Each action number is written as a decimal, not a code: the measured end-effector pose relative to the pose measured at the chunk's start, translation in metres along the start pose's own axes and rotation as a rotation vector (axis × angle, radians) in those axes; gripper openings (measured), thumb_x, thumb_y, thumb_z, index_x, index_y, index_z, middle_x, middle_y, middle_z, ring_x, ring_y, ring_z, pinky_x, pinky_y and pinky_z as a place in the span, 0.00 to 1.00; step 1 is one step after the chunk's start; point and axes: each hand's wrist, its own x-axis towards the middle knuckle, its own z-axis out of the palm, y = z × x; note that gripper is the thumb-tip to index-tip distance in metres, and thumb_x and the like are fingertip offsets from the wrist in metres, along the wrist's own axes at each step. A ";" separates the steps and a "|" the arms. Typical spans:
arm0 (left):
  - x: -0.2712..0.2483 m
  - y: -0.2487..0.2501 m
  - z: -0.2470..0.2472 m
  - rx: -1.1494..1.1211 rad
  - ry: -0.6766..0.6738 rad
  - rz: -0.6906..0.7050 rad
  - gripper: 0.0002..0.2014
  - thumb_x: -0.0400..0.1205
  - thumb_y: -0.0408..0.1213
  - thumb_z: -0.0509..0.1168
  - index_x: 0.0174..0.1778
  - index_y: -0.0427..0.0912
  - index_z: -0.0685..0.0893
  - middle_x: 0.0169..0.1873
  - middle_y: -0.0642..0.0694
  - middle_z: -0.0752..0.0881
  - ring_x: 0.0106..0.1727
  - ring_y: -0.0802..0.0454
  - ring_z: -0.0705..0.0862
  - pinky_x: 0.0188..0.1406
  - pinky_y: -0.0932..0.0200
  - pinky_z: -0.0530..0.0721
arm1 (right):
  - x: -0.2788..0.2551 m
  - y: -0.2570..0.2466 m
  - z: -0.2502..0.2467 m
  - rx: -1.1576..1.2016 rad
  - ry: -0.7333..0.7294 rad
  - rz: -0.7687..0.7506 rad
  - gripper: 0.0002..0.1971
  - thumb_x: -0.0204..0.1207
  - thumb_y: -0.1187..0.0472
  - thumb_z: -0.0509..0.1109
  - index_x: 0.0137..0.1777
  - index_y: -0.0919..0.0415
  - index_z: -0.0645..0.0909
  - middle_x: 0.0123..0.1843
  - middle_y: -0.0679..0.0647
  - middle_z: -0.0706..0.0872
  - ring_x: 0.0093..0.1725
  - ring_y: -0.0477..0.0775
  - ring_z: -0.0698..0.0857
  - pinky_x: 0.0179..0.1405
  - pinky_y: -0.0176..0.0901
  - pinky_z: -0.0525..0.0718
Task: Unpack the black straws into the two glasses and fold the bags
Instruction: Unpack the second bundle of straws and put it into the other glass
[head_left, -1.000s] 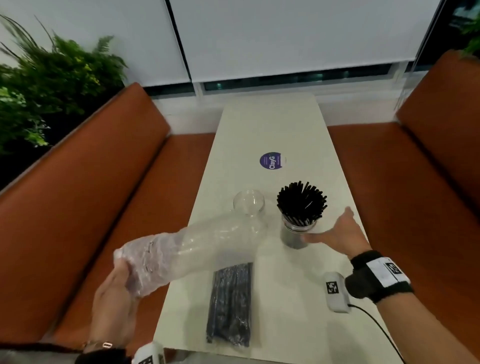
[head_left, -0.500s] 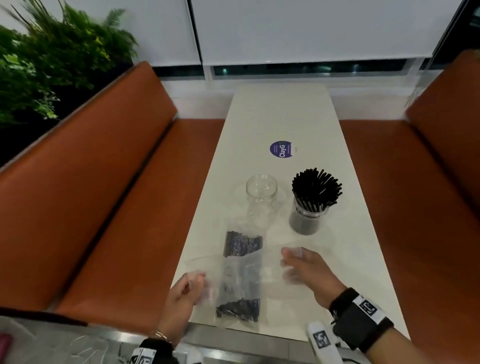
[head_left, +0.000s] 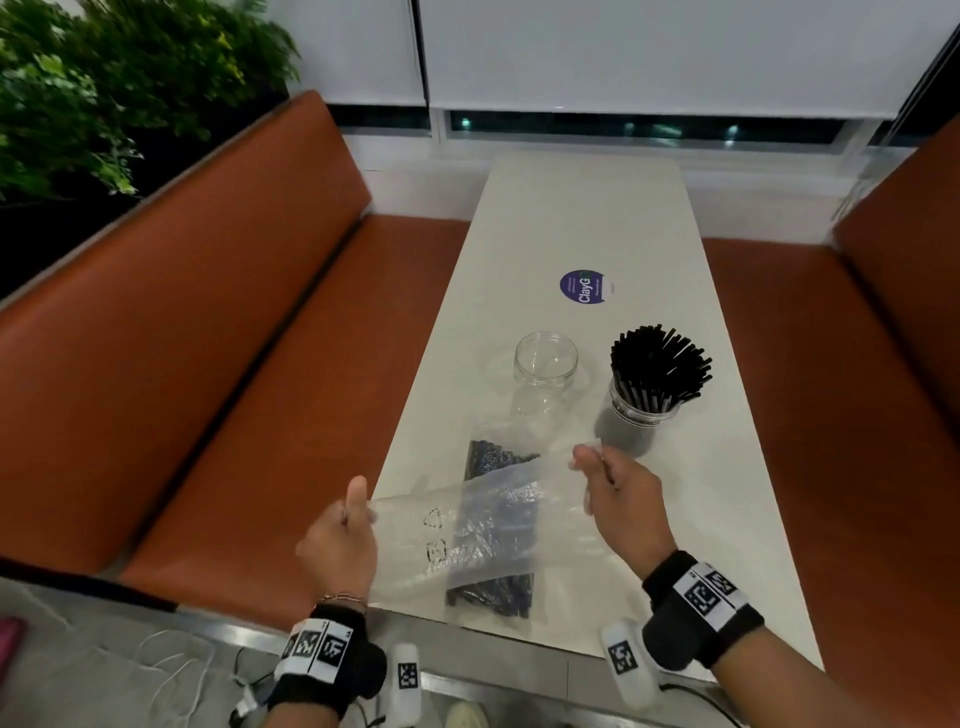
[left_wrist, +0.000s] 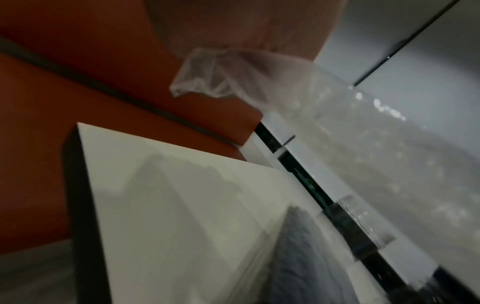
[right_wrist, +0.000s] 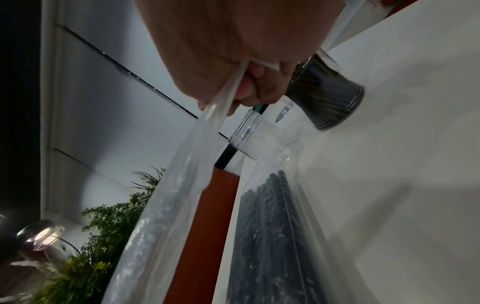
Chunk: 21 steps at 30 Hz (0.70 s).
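Note:
An empty clear plastic bag (head_left: 483, 525) is stretched flat in the air above the table's near end. My left hand (head_left: 345, 525) pinches its left end (left_wrist: 207, 72) and my right hand (head_left: 602, 478) pinches its right end (right_wrist: 228, 92). Beneath it on the table lies a second bag full of black straws (head_left: 493, 587), also seen from the right wrist (right_wrist: 272, 236). Farther back stand an empty glass jar (head_left: 545, 364) and, to its right, a glass packed with black straws (head_left: 654, 374).
The white table (head_left: 587, 223) runs away from me between two orange benches (head_left: 208, 338). A round purple sticker (head_left: 583, 287) lies beyond the glasses. A leafy plant (head_left: 104, 78) stands behind the left bench. Cables lie on the floor at the near left.
One second ago my left hand alone held the puffed-up bag while my right hand was by the filled glass. Now both hands hold the bag's ends, stretched flat over the full bag.

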 end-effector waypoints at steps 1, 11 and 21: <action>0.001 -0.004 -0.004 0.004 0.011 -0.026 0.32 0.92 0.58 0.58 0.23 0.45 0.75 0.23 0.51 0.77 0.29 0.49 0.74 0.45 0.53 0.73 | 0.000 -0.001 0.004 0.002 -0.010 -0.002 0.16 0.90 0.50 0.67 0.46 0.55 0.89 0.21 0.49 0.82 0.24 0.39 0.83 0.34 0.25 0.80; 0.009 -0.061 -0.056 0.286 -0.053 -0.117 0.28 0.82 0.72 0.62 0.61 0.52 0.86 0.57 0.47 0.91 0.57 0.43 0.87 0.61 0.42 0.84 | 0.011 -0.012 0.048 0.045 -0.269 -0.118 0.25 0.86 0.39 0.68 0.42 0.62 0.84 0.25 0.53 0.74 0.30 0.46 0.74 0.38 0.47 0.78; -0.009 -0.011 -0.012 -0.110 -0.646 0.216 0.07 0.79 0.44 0.82 0.35 0.52 0.94 0.35 0.46 0.96 0.31 0.61 0.88 0.39 0.58 0.87 | 0.027 -0.058 0.090 -0.069 -0.301 0.013 0.25 0.90 0.35 0.58 0.58 0.46 0.93 0.51 0.42 0.95 0.51 0.42 0.90 0.60 0.46 0.83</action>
